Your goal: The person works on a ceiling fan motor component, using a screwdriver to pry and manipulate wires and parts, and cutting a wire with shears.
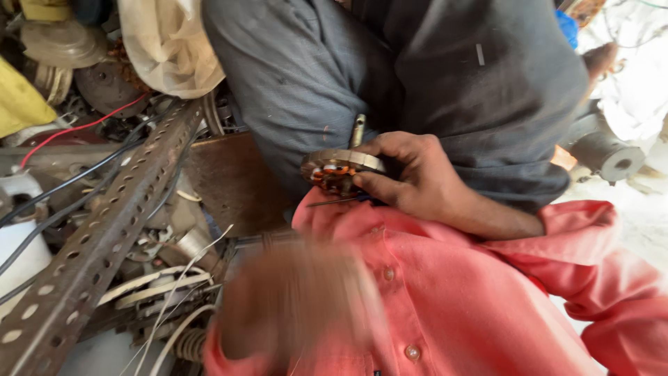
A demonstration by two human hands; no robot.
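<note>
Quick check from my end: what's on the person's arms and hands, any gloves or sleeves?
No gloves: both hands are bare. The right hand comes out of a loose coral-pink shirt sleeve pushed up the forearm. The left hand is a motion blur near the shirt's buttoned front; its sleeve cannot be made out.

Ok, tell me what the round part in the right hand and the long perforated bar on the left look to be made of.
The round part in the right hand: dull grey metal rim, apparently steel, around glossy orange-brown coils that look like copper wire. The perforated bar: probably steel angle, brown and matte, seemingly rusty and grimy, with rows of punched holes. The left hand is too blurred to judge.
</note>
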